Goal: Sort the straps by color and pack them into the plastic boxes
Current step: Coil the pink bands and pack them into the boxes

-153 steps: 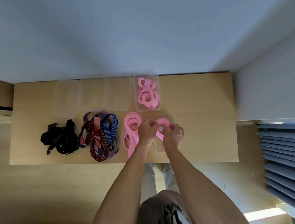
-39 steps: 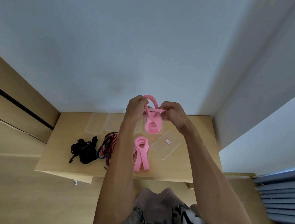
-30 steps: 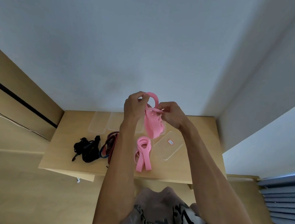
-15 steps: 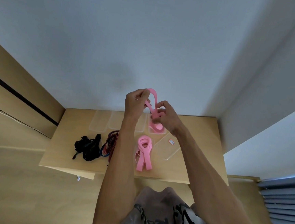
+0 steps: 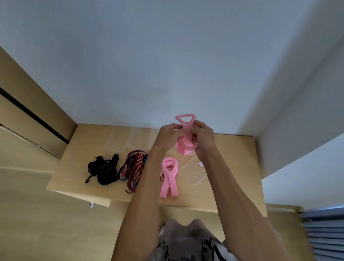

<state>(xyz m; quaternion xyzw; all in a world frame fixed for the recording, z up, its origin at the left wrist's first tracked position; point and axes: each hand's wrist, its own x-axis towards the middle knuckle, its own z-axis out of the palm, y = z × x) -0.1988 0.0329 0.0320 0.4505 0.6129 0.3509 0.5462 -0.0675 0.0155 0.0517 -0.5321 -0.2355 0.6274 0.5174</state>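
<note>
Pale walls meet in a corner above the small wooden table [image 5: 237, 157] at the centre of the frame, with a wood-panelled surface at the left and grey slats at the lower right. Two clear plastic boxes [image 5: 127, 140] stand side by side at the table's far edge, left of my hands, and I can see nothing inside them; a third box [image 5: 178, 150] lies mostly hidden behind my hands, with pink showing at it, though I cannot tell how much sits in it. One clear lid [image 5: 194, 171] lies flat just right of centre, with a small label on it. My left hand [image 5: 169, 135] and right hand [image 5: 203, 137] are raised together above the table's far side, both pinching one pink strap [image 5: 185, 131], whose loop sticks up above my fingers. On the table lie three heaps: black straps [image 5: 102, 169] at the left, striped red and blue straps [image 5: 132, 166] beside them, and loose pink straps [image 5: 169, 176] at centre.
</note>
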